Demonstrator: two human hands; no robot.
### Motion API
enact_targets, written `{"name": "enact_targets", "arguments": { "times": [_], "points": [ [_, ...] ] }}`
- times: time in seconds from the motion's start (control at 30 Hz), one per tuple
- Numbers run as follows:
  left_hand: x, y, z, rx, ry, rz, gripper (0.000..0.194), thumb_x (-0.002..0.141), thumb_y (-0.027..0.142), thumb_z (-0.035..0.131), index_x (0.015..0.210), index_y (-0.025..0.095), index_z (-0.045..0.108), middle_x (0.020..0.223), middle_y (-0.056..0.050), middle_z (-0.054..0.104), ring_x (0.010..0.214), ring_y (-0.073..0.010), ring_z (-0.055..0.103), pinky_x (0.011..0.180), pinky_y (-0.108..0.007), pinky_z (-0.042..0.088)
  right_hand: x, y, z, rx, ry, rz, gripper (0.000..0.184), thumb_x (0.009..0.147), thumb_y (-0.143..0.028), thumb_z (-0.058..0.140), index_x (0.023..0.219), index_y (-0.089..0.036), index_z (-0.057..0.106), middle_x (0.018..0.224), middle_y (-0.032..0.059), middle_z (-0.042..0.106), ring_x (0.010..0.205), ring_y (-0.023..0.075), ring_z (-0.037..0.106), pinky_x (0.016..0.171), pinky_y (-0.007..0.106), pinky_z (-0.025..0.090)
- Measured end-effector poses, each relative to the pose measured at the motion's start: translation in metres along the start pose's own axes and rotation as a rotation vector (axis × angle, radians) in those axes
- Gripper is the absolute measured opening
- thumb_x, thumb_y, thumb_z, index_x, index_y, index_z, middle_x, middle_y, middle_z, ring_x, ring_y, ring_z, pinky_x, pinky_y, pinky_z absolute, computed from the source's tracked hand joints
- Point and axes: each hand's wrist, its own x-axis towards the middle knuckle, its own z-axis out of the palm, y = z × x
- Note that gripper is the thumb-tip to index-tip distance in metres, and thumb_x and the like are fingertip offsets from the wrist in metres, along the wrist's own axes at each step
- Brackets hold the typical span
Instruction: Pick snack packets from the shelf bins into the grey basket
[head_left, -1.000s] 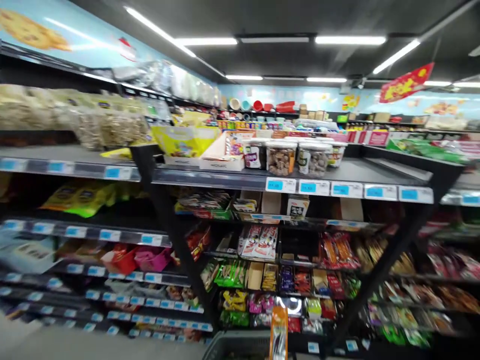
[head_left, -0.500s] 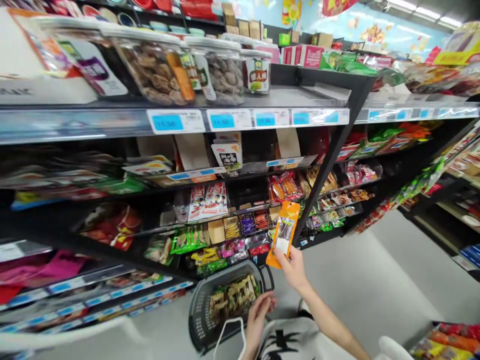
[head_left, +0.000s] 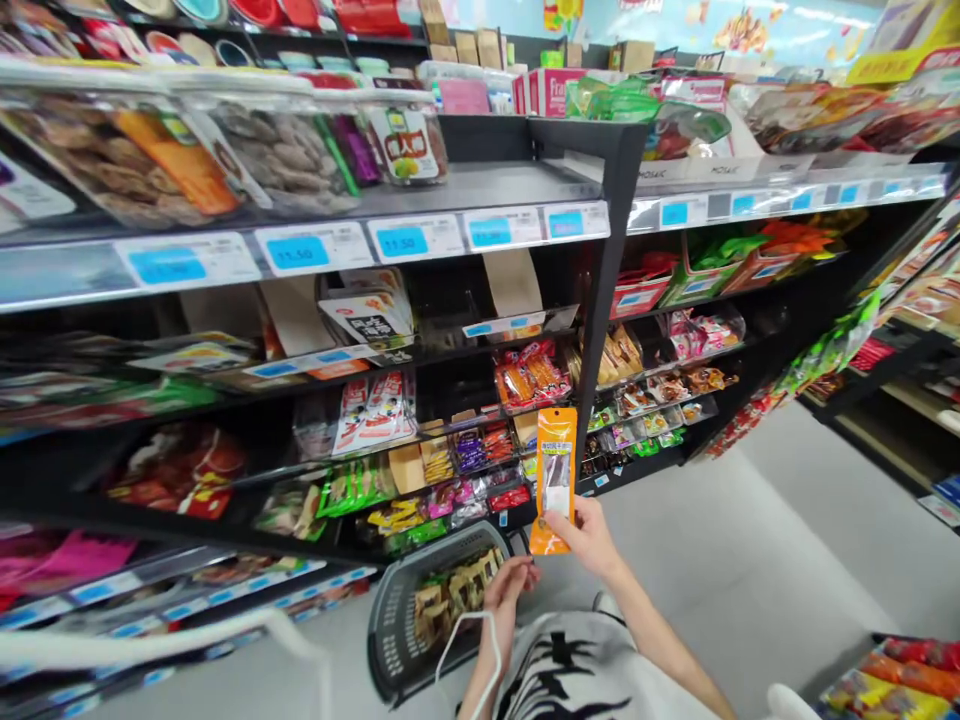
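Upright in front of me, an orange snack packet point(head_left: 556, 470) shows a clear window with dark strips inside. My right hand point(head_left: 583, 538) is closed on its lower end, thumb across the front. My left hand point(head_left: 511, 588) hovers lower, at the right rim of a grey shopping basket point(head_left: 390, 620). Its fingers are curled together beside the basket's dark handle point(head_left: 520, 543); whether they hold anything is hidden. Inside the basket lie several brown and green packs point(head_left: 457, 595). A white cord or strap point(head_left: 487, 625) loops near my left wrist.
Shelves of packaged snacks stand ahead, with a price-tag rail point(head_left: 405, 240) and plastic tubs of dried fruit point(head_left: 277, 140) on top. A black shelf post point(head_left: 604, 260) rises behind the packet. Grey floor point(head_left: 675, 560) extends right, toward a bin of colourful packs point(head_left: 900, 680).
The view has swung slightly right and nearer the shelf. The orange packet has turned from tilted to upright and faces me. My left hand stays by the basket's rim.
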Motion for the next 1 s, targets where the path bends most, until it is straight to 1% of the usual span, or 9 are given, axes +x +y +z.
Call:
{"name": "enact_targets", "arguments": {
  "times": [0.23,0.37,0.5,0.57,0.63,0.73,0.83,0.93,1.0],
  "points": [
    [-0.011,0.019,0.053,0.067,0.026,0.164,0.037,0.081,0.051,0.072,0.093,0.016,0.072,0.085,-0.008,0.074,0.079,-0.0213,0.068,0.074,-0.032,0.055,-0.009,0.011,-0.048,-0.002,0.091,0.026,0.036,0.08,-0.049,0.073,0.086,-0.014,0.076,0.076,0.0047,0.073,0.064,0.0161,0.062,0.063,0.026,0.052],
    [-0.011,0.034,0.087,0.205,0.087,0.508,0.035,0.083,0.04,0.072,0.109,0.017,0.071,0.11,-0.013,0.071,0.103,-0.0256,0.069,0.089,-0.038,0.057,-0.019,0.019,-0.075,-0.052,0.124,0.032,0.031,0.081,-0.044,0.072,0.087,-0.013,0.076,0.08,0.0065,0.075,0.066,0.0171,0.063,0.064,0.027,0.052],
    [-0.014,0.038,0.127,0.542,0.094,0.861,0.062,0.079,0.025,0.077,0.138,0.024,0.056,0.138,-0.015,0.059,0.128,-0.0305,0.058,0.104,-0.049,0.051,-0.032,0.027,-0.099,-0.084,0.19,0.021,0.026,0.084,-0.038,0.067,0.091,-0.013,0.075,0.079,0.0058,0.074,0.064,0.0165,0.062,0.061,0.026,0.05],
    [-0.018,0.035,0.146,0.639,0.064,0.986,0.063,0.081,0.016,0.073,0.14,0.027,0.055,0.14,-0.013,0.058,0.13,-0.0294,0.056,0.105,-0.049,0.05,-0.041,0.028,-0.111,-0.196,0.214,-0.008,0.019,0.085,-0.032,0.065,0.086,-0.014,0.073,0.072,0.0034,0.07,0.061,0.0145,0.058,0.059,0.024,0.047],
    [-0.021,0.03,0.163,0.656,0.031,1.047,0.055,0.084,0.011,0.066,0.136,0.027,0.059,0.135,-0.012,0.061,0.128,-0.0269,0.058,0.105,-0.047,0.051,-0.05,0.027,-0.123,-0.346,0.2,-0.042,0.015,0.085,-0.026,0.063,0.077,-0.015,0.07,0.066,0.0012,0.064,0.058,0.013,0.053,0.058,0.024,0.043],
    [-0.021,0.024,0.177,0.56,0.047,0.939,0.037,0.088,0.015,0.062,0.124,0.023,0.067,0.122,-0.011,0.068,0.114,-0.0245,0.065,0.099,-0.042,0.054,-0.066,0.021,-0.139,-0.494,0.156,-0.125,0.012,0.085,-0.028,0.067,0.079,-0.017,0.07,0.07,0.0016,0.063,0.065,0.0146,0.054,0.063,0.026,0.042],
    [-0.015,0.022,0.181,0.382,0.063,0.628,0.019,0.089,0.031,0.065,0.101,0.019,0.072,0.096,-0.007,0.072,0.088,-0.0208,0.069,0.081,-0.033,0.057,-0.08,0.017,-0.151,-0.455,0.111,-0.171,0.019,0.093,-0.035,0.062,0.094,-0.019,0.072,0.079,0.0033,0.067,0.073,0.0164,0.058,0.07,0.027,0.045],
    [-0.012,0.019,0.186,0.152,0.027,0.32,0.03,0.086,0.046,0.068,0.087,0.017,0.069,0.077,-0.002,0.068,0.066,-0.015,0.062,0.062,-0.025,0.053,-0.087,0.021,-0.157,-0.371,0.209,-0.092,0.023,0.096,-0.036,0.058,0.088,-0.018,0.071,0.076,0.0024,0.066,0.066,0.0142,0.056,0.064,0.025,0.044],
    [-0.015,0.016,0.191,0.007,0.009,0.189,0.037,0.082,0.053,0.071,0.082,0.016,0.066,0.072,0.0,0.065,0.061,-0.0127,0.057,0.056,-0.023,0.049,-0.087,0.025,-0.161,-0.365,0.251,-0.048,0.02,0.092,-0.036,0.064,0.087,-0.018,0.072,0.073,0.0013,0.065,0.063,0.0132,0.055,0.061,0.024,0.043]
  ]
}}
